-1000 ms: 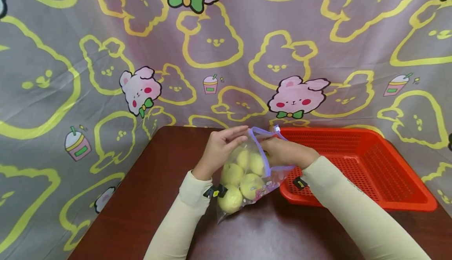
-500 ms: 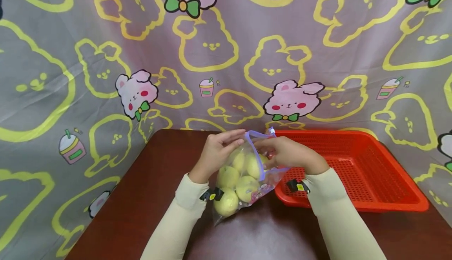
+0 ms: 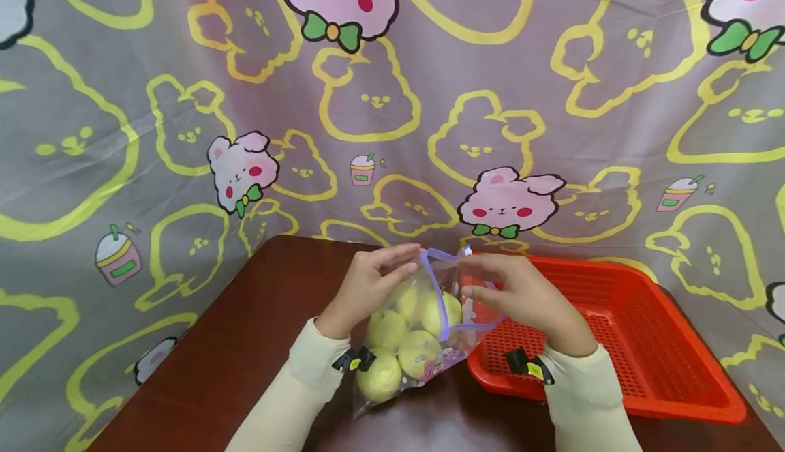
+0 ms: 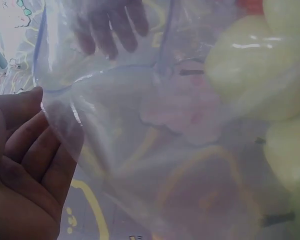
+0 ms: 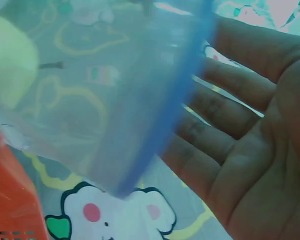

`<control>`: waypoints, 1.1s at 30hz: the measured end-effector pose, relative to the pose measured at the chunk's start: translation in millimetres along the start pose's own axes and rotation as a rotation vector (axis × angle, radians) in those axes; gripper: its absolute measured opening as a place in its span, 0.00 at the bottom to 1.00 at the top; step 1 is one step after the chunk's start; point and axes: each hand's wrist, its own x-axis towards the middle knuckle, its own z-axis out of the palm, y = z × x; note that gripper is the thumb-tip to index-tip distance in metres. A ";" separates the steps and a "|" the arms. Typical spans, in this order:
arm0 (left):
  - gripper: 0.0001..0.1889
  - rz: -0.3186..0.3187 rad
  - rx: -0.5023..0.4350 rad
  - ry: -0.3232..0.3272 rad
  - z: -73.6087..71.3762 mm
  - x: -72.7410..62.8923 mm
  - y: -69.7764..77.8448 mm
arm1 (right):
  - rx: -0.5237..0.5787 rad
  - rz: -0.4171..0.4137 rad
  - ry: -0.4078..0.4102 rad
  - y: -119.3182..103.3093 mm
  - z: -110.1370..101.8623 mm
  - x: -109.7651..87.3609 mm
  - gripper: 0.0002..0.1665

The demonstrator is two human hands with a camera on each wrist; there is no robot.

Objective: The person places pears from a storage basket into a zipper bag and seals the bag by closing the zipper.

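A clear zip bag [image 3: 461, 338] with a purple zip strip stands tilted on the table, its mouth spread toward the upper right. Inside lie several round yellow pears [image 3: 388, 330] with dark stems, one of them [image 4: 242, 67] large in the left wrist view. My left hand [image 3: 366, 291] pinches the bag's rim between thumb and fingers. At the opposite side of the mouth is my right hand [image 3: 527, 300], fingers extended and holding nothing. In the right wrist view, the spread fingers [image 5: 217, 107] are partly behind the blue-looking zip edge.
A red perforated plastic basket [image 3: 687, 370] stands right of the bag, partly hidden behind my right hand. The dark red-brown table [image 3: 245, 329] ends at a hanging cloth [image 3: 392, 118] printed with cartoon rabbits.
My right hand has drawn back from inside the bag to the right, its fingers straightening at the mouth. My left hand keeps its pinch on the rim. The head view has shifted slightly.
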 end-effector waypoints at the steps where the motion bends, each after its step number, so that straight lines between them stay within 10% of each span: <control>1: 0.14 0.011 0.002 0.003 -0.8 -0.2 0.1 | -0.002 -0.001 0.027 -0.6 -2.0 -1.2 0.25; 10: 0.18 0.108 0.114 0.026 -18.0 -1.0 -3.1 | 0.097 -0.067 0.197 -7.4 -7.5 7.1 0.18; 17: 0.24 0.144 0.327 -0.019 -1.5 -31.6 7.2 | 0.231 -0.079 0.263 3.3 -17.8 -11.3 0.16; 33: 0.52 0.269 0.694 -0.157 35.2 -76.3 12.9 | 0.422 0.048 0.122 47.1 -33.7 22.3 0.21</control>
